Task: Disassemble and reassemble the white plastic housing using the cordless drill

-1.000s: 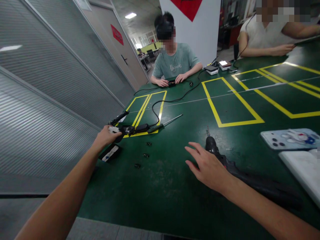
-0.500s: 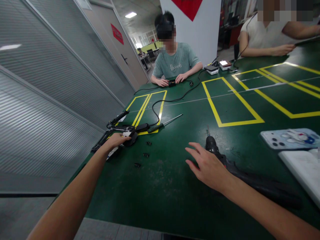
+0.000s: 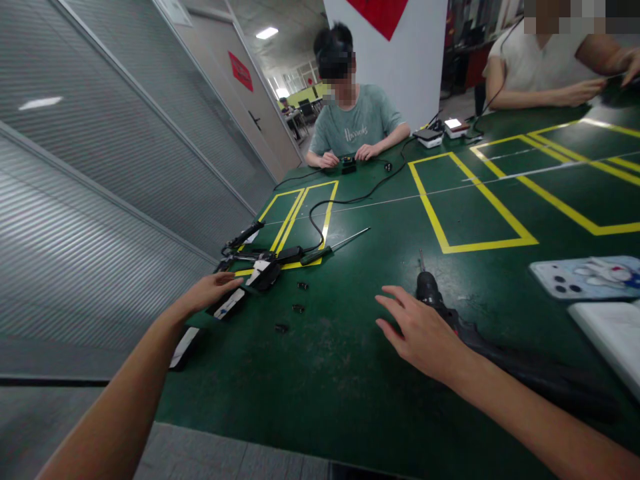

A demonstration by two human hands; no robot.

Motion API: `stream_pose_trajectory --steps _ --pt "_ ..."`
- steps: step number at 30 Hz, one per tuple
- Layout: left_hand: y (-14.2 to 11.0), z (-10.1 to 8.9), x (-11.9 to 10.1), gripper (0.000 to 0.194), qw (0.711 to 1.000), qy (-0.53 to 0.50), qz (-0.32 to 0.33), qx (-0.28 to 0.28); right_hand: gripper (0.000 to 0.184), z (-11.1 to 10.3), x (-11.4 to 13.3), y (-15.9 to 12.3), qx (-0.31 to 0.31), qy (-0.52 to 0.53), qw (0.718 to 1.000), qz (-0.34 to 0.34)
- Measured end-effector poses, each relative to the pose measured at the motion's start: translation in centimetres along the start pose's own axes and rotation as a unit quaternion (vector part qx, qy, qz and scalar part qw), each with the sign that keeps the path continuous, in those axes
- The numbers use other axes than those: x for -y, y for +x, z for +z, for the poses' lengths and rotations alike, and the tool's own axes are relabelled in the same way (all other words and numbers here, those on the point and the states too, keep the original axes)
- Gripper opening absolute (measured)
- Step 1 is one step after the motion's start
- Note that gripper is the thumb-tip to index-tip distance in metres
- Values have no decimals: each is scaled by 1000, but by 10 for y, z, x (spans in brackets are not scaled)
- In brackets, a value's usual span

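Both hands are apart and appear empty. The near case (image 3: 187, 347) lies on the surface (image 3: 325, 380) at its left edge. The right hand (image 3: 417, 330), fingers spread and slightly curled, is beside the drill (image 3: 505, 350), which lies with its bit pointing away. Expect the drill to be heavy and rigid; grip by the handle, clear of the bit. The left hand (image 3: 213, 291), fingers extended, is at the middle case (image 3: 229, 303); contact cannot be confirmed. The far case (image 3: 263, 275) lies just beyond. The cases are likely light, stiff and smooth; grip by the long sides, clear of the white faces. Three small parts (image 3: 298, 308) lie well apart from the drill; pinch singly, as they may roll.

The surface is green, hard-looking and scuffed, marked with yellow tape (image 3: 493, 245). A phone (image 3: 585, 277) lies at right; a screwdriver (image 3: 317, 255) and cable (image 3: 343, 201) lie beyond the small parts. Across the surface sits a co-worker (image 3: 357, 120). Behind are a door (image 3: 245, 87) and a pillar (image 3: 400, 73).
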State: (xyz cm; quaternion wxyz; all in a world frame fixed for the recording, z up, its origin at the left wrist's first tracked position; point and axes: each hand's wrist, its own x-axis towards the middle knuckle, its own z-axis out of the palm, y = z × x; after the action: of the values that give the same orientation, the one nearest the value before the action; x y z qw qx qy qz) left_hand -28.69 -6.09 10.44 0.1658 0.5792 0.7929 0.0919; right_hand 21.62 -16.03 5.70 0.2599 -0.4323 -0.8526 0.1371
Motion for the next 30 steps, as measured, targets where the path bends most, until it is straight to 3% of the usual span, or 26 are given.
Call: stream_pose_trajectory --steps 3,5,8,13,17,22,26,30 --pt "-3 11 10 81 998 46 13 45 36 1 0 0 1 2 1000 0" --pt "-3 21 7 86 996 71 46 21 37 1 0 0 3 3 1000 -1" --pt "1 39 -13 90 988 116 97 -32 37 2 0 0 1 4 1000 1" --pt "13 62 -55 105 973 201 81 -76 37 2 -1 0 -1 7 1000 2" --pt "21 70 -71 102 971 218 51 -86 37 1 0 -1 1 10 1000 0" --pt "22 79 -74 92 973 201 49 -98 36 3 -1 0 2 23 1000 -5" --pt "5 79 -79 81 971 158 92 -155 36 -1 0 0 0 44 999 -8" --pt "-34 68 -96 76 957 88 177 -214 38 -11 13 7 -2 87 996 -6"
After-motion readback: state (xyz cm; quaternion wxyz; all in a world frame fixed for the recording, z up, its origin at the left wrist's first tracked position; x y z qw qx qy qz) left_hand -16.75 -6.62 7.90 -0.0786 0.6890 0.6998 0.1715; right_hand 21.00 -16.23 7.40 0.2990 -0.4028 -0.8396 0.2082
